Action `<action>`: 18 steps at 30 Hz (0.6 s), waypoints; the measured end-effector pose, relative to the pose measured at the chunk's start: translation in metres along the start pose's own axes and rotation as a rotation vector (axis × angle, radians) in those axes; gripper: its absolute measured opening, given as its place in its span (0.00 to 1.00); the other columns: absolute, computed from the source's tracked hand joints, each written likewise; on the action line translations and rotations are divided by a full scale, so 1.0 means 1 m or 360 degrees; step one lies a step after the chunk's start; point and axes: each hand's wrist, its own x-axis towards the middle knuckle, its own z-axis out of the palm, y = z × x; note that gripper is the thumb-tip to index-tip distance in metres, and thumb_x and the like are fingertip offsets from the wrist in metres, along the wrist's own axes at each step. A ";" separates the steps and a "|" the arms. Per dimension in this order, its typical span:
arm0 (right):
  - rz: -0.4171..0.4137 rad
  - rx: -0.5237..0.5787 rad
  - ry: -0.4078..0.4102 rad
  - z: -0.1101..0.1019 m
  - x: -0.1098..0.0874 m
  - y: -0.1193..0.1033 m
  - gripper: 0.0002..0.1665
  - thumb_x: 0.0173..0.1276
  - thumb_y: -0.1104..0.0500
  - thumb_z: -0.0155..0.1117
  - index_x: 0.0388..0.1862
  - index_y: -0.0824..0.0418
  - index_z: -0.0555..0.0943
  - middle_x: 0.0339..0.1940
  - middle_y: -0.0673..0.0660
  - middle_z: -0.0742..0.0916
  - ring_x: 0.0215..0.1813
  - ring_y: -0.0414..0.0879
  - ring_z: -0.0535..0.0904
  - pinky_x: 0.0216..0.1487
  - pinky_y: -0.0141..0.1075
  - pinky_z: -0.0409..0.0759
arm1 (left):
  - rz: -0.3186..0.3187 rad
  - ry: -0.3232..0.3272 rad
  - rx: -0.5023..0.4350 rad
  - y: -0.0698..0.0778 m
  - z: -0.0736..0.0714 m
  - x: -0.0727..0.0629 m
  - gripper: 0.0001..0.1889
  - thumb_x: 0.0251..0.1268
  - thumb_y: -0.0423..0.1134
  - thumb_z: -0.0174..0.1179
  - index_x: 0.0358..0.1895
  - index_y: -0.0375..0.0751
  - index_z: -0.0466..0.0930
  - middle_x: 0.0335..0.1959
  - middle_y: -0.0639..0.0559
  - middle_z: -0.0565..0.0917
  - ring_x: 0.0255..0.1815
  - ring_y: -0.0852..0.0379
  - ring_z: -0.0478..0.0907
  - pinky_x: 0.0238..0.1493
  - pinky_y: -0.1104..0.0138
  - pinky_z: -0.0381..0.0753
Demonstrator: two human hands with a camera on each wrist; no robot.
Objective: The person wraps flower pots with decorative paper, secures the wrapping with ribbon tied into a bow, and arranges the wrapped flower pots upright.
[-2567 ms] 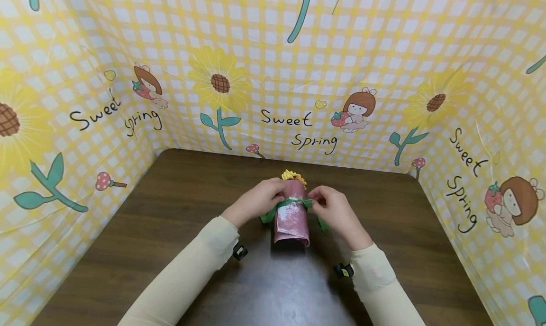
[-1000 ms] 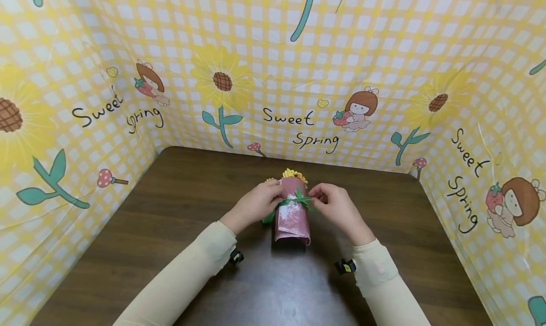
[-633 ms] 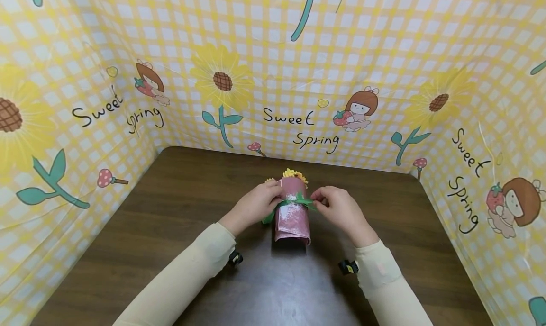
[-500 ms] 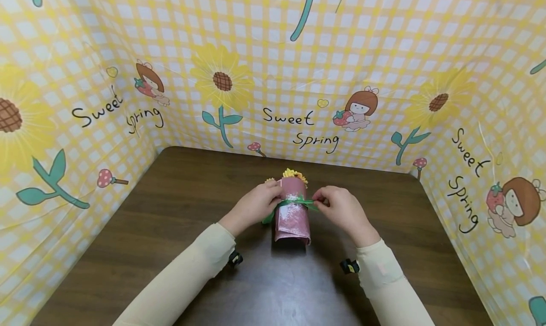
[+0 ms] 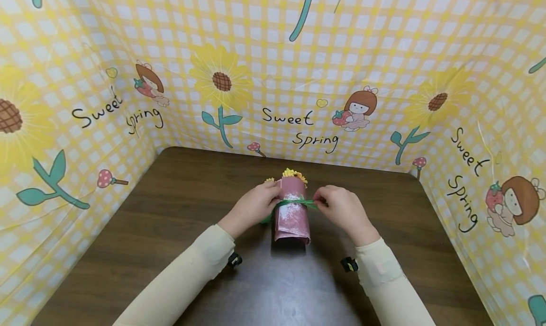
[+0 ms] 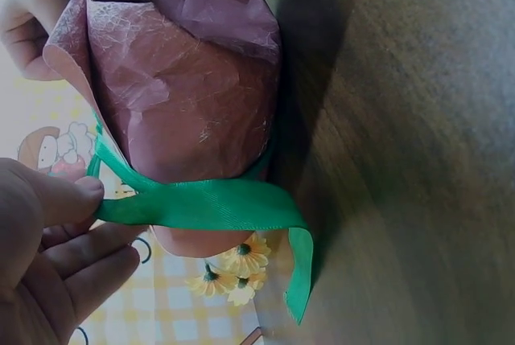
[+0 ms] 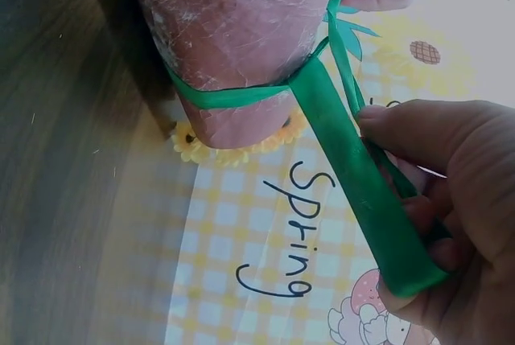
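Observation:
A bouquet wrapped in pink paper (image 5: 292,221) lies on the dark wooden table, its yellow flowers (image 5: 294,175) showing at the far end. Round its middle runs a green ribbon (image 5: 292,202). On the left side my left hand (image 5: 255,203) pinches the ribbon (image 6: 193,204) between thumb and fingers, and a loose tail hangs past them. My right hand (image 5: 343,211), on the other side, pinches more of the ribbon (image 7: 338,176), with a wide strip folded over the fingers. Between the hands the ribbon stretches across the paper.
The brown table (image 5: 192,184) reaches to a yellow checked cloth (image 5: 273,56) that stands as a wall at the back and both sides. Small black wrist cameras (image 5: 350,264) sit at both sleeves.
The right hand has moved slightly right, away from the bouquet, drawing the ribbon out. Loose ribbon that stood up above the paper now lies flatter. The left hand has stayed nearly still.

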 end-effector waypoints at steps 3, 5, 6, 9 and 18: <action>-0.0025 -0.0041 0.0016 0.001 0.000 0.001 0.03 0.64 0.58 0.75 0.35 0.51 0.87 0.30 0.43 0.85 0.29 0.37 0.77 0.31 0.38 0.79 | -0.0030 0.0008 0.0036 0.002 -0.001 -0.001 0.03 0.71 0.37 0.66 0.42 0.49 0.84 0.38 0.57 0.78 0.36 0.62 0.75 0.40 0.67 0.81; -0.0044 -0.0073 0.0031 0.003 0.000 0.002 0.03 0.64 0.58 0.75 0.35 0.50 0.87 0.29 0.43 0.85 0.28 0.37 0.77 0.30 0.37 0.79 | -0.0053 0.0010 0.0059 0.003 -0.001 -0.001 0.03 0.70 0.37 0.66 0.43 0.49 0.84 0.38 0.57 0.78 0.36 0.61 0.75 0.39 0.67 0.81; -0.0054 -0.0091 0.0036 0.003 0.001 0.002 0.03 0.64 0.58 0.75 0.35 0.50 0.87 0.29 0.43 0.85 0.28 0.37 0.77 0.30 0.37 0.79 | -0.0062 0.0011 0.0069 0.003 -0.002 -0.002 0.03 0.70 0.37 0.66 0.43 0.49 0.84 0.38 0.57 0.78 0.35 0.61 0.74 0.38 0.67 0.81; -0.0100 -0.0148 0.0056 0.003 0.001 0.003 0.03 0.64 0.57 0.76 0.34 0.49 0.88 0.29 0.42 0.85 0.27 0.37 0.76 0.29 0.36 0.78 | -0.0078 0.0023 0.0089 0.005 -0.003 -0.002 0.03 0.70 0.37 0.66 0.44 0.48 0.85 0.37 0.55 0.78 0.34 0.61 0.74 0.36 0.68 0.80; -0.0187 -0.0164 -0.0019 -0.014 -0.001 0.004 0.05 0.62 0.57 0.78 0.32 0.48 0.87 0.30 0.41 0.86 0.30 0.36 0.79 0.33 0.37 0.81 | -0.0038 0.0072 0.0147 0.007 -0.005 -0.003 0.04 0.71 0.37 0.65 0.45 0.44 0.87 0.37 0.52 0.79 0.34 0.58 0.77 0.37 0.64 0.81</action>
